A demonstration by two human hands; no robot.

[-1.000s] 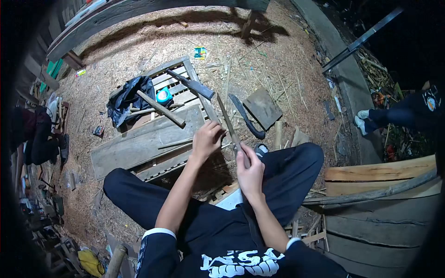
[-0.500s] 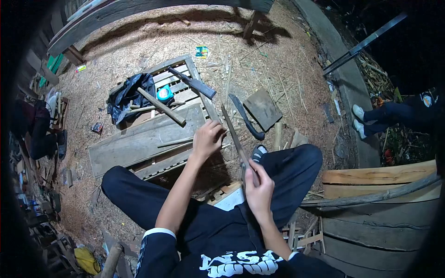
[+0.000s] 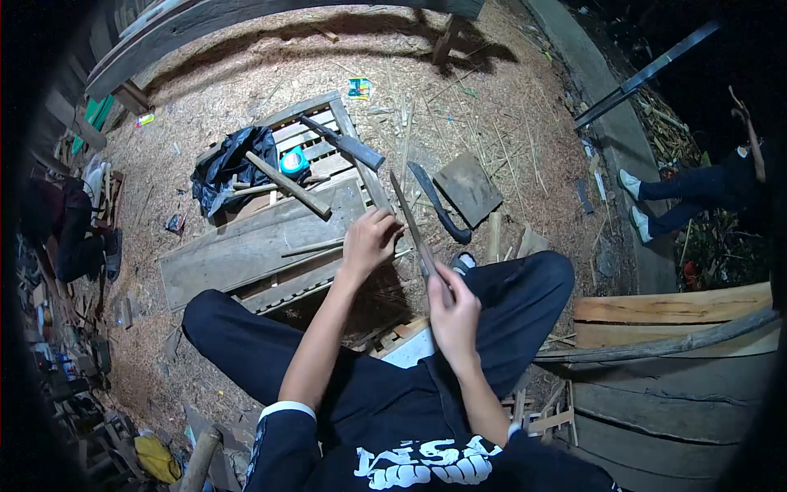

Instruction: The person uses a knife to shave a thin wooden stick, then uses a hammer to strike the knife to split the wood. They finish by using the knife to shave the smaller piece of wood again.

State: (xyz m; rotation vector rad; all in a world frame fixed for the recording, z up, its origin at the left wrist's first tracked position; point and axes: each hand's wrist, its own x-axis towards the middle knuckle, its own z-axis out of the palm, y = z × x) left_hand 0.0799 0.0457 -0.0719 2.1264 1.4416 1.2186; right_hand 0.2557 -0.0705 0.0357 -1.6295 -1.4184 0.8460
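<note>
My right hand [image 3: 454, 310] is wrapped round the handle of a long, narrow knife [image 3: 412, 225], whose blade points forward and slightly left. My left hand [image 3: 370, 242] is closed, its fingers pinched together just left of the blade; whatever they hold is too small to make out. Beyond the blade a curved machete [image 3: 432, 197] with a dark handle lies on the ground beside a square wooden board [image 3: 467, 190]. In front of my left hand is a slatted wooden panel [image 3: 347, 127] with a plank [image 3: 254, 242] on it.
On the panel lie a teal tape measure [image 3: 293, 162], a black plastic bag [image 3: 234, 168], a wooden stick [image 3: 287, 184] and a dark-handled blade [image 3: 352, 150]. A bench [image 3: 270, 15] stands ahead. One person [image 3: 684, 190] is at right, another [image 3: 78, 234] at left. Planks [image 3: 656, 394] stand at lower right.
My right hand and the knife have moved slightly forward, while my left hand stays closed in about the same place. The person at right has raised an arm.
</note>
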